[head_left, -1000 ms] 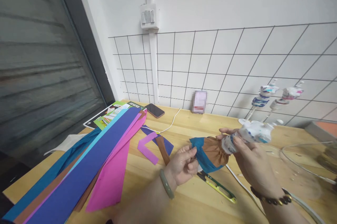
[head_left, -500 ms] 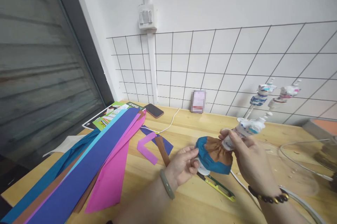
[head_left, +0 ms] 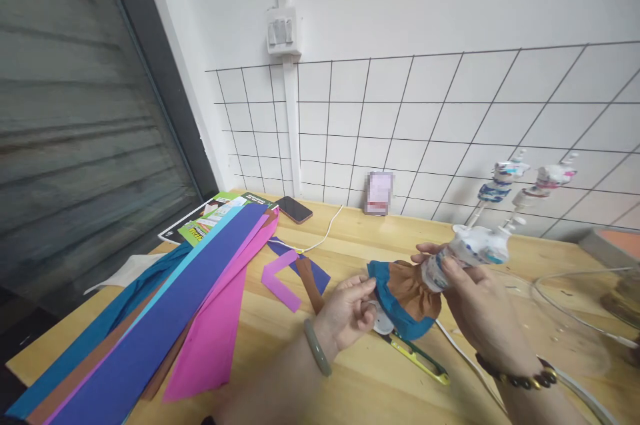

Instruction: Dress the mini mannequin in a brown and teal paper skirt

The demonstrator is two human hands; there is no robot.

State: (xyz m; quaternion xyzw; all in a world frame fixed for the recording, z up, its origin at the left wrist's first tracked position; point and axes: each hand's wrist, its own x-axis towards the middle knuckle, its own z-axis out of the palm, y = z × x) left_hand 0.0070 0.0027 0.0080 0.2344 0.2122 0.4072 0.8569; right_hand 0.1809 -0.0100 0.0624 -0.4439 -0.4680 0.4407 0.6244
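My right hand [head_left: 473,298] is closed around the neck of a small doll-like figure [head_left: 473,248] wrapped in white patterned paper, with a gathered brown and teal crepe-paper skirt [head_left: 407,292] hanging from it. Fingers of my left hand [head_left: 347,312] pinch the teal hem of the skirt at its left edge. Just below the skirt a white round base [head_left: 383,325] shows. Both hands hover above the wooden table [head_left: 350,238].
Long strips of blue, teal, pink and brown crepe paper [head_left: 165,325] lie at the left. Yellow-green snips [head_left: 417,358] lie under my hands. A phone [head_left: 294,209] with a white cable, two figures on sticks [head_left: 520,185] and a clear bowl [head_left: 580,298] stand around.
The figure has tilted slightly and the skirt has turned in my hands; my left fingers shifted along the teal hem. Little else moved.
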